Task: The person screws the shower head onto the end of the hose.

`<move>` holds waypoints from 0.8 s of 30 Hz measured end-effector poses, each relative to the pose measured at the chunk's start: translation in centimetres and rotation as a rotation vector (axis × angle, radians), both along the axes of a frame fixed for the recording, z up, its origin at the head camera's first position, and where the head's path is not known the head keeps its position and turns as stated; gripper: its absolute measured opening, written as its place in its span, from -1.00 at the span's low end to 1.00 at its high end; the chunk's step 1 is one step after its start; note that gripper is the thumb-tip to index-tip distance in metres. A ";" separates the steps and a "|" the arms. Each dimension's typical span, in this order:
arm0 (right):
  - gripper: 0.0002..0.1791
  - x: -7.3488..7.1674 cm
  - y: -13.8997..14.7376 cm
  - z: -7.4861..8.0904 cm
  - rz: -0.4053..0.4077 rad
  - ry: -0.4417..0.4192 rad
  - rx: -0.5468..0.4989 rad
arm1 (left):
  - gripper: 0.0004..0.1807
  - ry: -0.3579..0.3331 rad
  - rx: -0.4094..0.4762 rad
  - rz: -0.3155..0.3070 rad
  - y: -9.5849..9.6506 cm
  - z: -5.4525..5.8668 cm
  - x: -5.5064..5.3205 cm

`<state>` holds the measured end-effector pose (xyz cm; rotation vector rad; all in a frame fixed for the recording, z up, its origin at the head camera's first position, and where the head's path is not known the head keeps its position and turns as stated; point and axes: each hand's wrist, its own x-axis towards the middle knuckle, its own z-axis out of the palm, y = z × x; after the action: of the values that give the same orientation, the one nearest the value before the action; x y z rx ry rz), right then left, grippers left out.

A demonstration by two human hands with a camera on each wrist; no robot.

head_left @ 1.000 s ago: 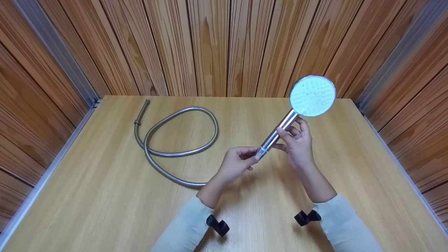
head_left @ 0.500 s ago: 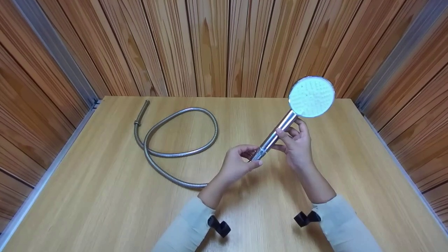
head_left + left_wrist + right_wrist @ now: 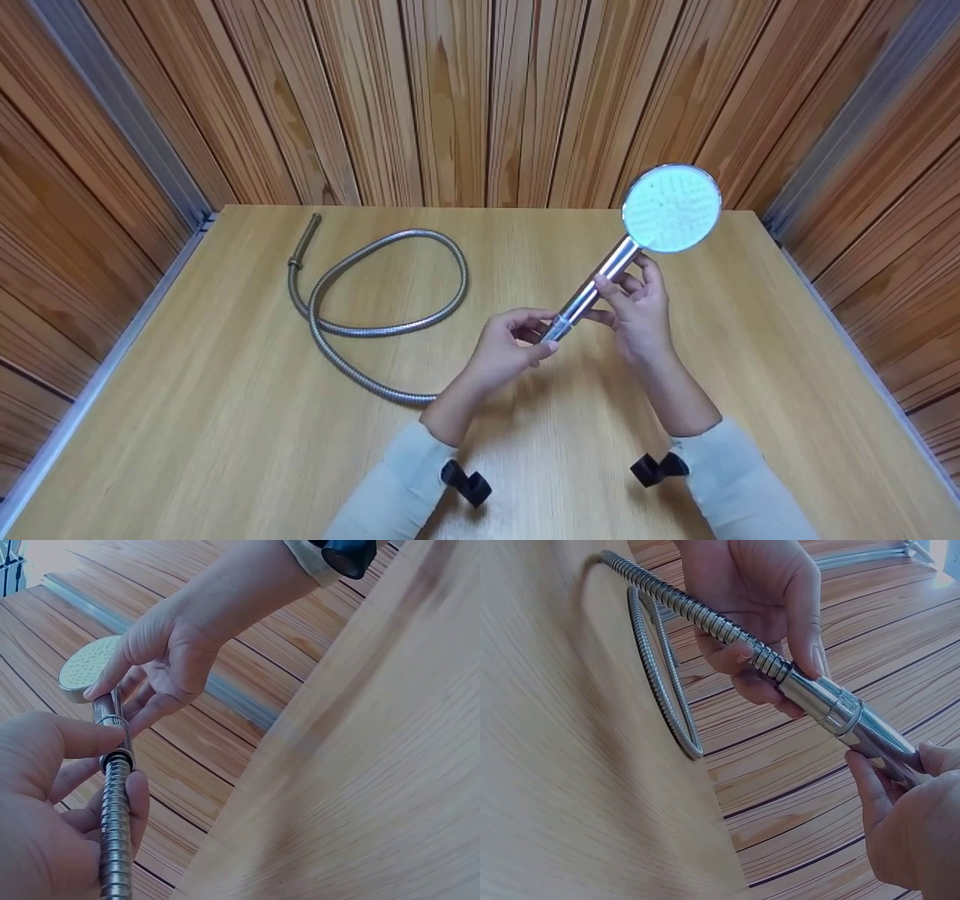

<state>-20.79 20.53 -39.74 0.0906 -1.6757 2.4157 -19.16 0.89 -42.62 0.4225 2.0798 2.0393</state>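
Note:
In the head view a chrome hand shower (image 3: 671, 208) is tilted above the table, its round pale spray face turned toward me. My right hand (image 3: 643, 319) grips its handle (image 3: 616, 257) between thumb and fingers. At the handle's lower end, my left hand (image 3: 501, 354) pinches the smooth metal connector (image 3: 815, 695) of a ribbed metal shower hose (image 3: 390, 330). The right wrist view has this connector in line with the handle and against it; how far it is threaded on cannot be seen. From there the hose (image 3: 116, 825) runs down past my left palm.
The hose lies in a loose loop on the left of the wooden table (image 3: 225, 420). Its free end (image 3: 304, 238), with a small collar, points toward the back edge. Wood-panelled walls (image 3: 450, 97) enclose the back and both sides.
My left thumb lifts away from the connector and then comes back to it, with the fingers shifting slightly around it. The right hand and the hand shower stay nearly still.

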 end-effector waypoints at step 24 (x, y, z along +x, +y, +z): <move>-0.42 0.1 0.0 0.1 0.002 -0.006 0.007 | -0.56 -0.022 -0.060 -0.104 -0.8 0.5 0.1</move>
<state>-20.70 20.52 -39.69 0.0861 -1.6881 2.4143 -19.05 0.10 -42.07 0.4851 2.0547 1.9096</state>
